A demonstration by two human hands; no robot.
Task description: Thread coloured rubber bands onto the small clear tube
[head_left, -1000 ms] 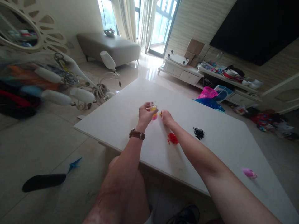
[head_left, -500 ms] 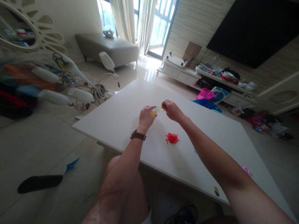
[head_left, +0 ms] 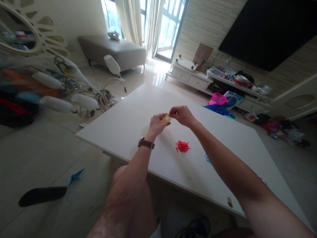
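Note:
My left hand (head_left: 158, 124) is closed around a small clear container (head_left: 166, 118) with yellow pieces inside, held above the white table (head_left: 128, 129). At the container's mouth, my right hand (head_left: 180, 114) has its fingers pinched together. A bit of yellow (head_left: 168, 114) shows at those fingertips; whether it is in the pinch or in the container's opening is hard to make out. Nearer to me on the tabletop lies a pile of short red strips (head_left: 182, 146). Some blue pieces (head_left: 207, 158) lie partly behind my right forearm, and pink ones (head_left: 263, 180) farther right.
A small sticker-like figure (head_left: 229, 202) is by the table's near edge. White lamp shades on curled arms (head_left: 85, 101) stand off the left side. Beyond the table are a grey bench (head_left: 111, 49), a pink basket (head_left: 218, 99) and a low cabinet (head_left: 190, 80).
My right hand has come left to the container's mouth, bringing a yellow piece from just beside it. The left hand has shifted slightly right with the container.

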